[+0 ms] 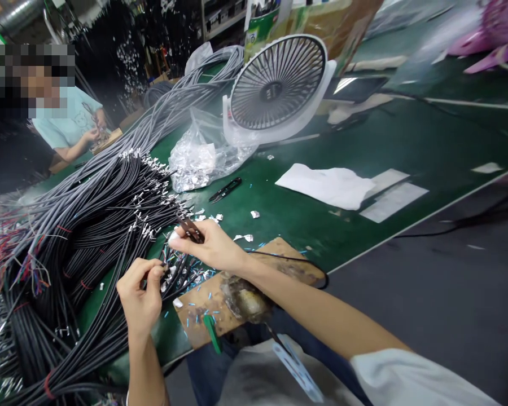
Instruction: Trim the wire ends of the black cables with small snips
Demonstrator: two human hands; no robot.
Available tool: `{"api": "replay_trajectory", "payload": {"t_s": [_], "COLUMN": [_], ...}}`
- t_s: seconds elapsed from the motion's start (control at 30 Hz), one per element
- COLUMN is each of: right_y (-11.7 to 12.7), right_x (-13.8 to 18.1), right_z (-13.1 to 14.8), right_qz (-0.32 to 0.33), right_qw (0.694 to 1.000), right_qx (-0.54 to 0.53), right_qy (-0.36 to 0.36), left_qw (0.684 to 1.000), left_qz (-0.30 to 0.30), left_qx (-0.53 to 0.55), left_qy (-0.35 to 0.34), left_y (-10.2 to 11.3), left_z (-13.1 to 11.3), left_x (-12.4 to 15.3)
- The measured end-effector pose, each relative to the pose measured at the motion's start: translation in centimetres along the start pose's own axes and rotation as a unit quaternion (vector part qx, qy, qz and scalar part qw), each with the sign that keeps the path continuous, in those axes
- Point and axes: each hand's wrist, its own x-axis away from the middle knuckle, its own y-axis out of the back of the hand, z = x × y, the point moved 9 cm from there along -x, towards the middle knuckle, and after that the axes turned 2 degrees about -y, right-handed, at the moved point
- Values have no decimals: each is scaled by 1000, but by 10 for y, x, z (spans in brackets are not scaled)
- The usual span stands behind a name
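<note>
My left hand (141,296) is closed, thumb and fingers pinched on what looks like the end of a black cable; the fingers partly hide it. Just up and to the right, my right hand (211,245) grips a pair of dark brown tweezers (191,230), pointing away to the upper left. White finger covering shows at a right fingertip. Below and between the hands lie loose black cable ends (178,279) among blue and silvery scraps. Left of them spreads a large pile of black cables (110,220) with metal-tipped ends.
A brown board (198,316) sits at the table's near edge, with a stained lump (245,299) and a green clip (212,334). Beyond are thread snips (225,190), a clear plastic bag (198,158), a fan (279,87) and white cloth (328,183). A co-worker (68,124) sits across.
</note>
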Motion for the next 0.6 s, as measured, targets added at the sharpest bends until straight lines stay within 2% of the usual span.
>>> {"api": "replay_trajectory", "payload": {"t_s": [0.17, 0.3, 0.37, 0.47, 0.53, 0.6], "right_y": [-10, -16, -16, -12, -9, -10], "right_x": [3, 5, 5, 6, 7, 8], "right_z": [-1, -3, -3, 6, 9, 5], "right_qz": [59, 93, 84, 37, 0, -20], "right_qw": [998, 996, 996, 998, 996, 995], "right_qx": [10, -15, -9, 39, 69, 78], "right_qy": [-1, -7, -5, 38, 65, 60], "left_qw": [1000, 999, 998, 997, 999, 1000], "left_qz": [-2, 26, 34, 26, 6, -19], "left_qx": [3, 8, 14, 21, 13, -15], "left_qy": [14, 32, 56, 74, 49, 7], "left_y": [1, -3, -5, -6, -6, -5], "left_z": [-1, -3, -2, 4, 4, 3], "left_x": [1, 3, 3, 3, 1, 1]}}
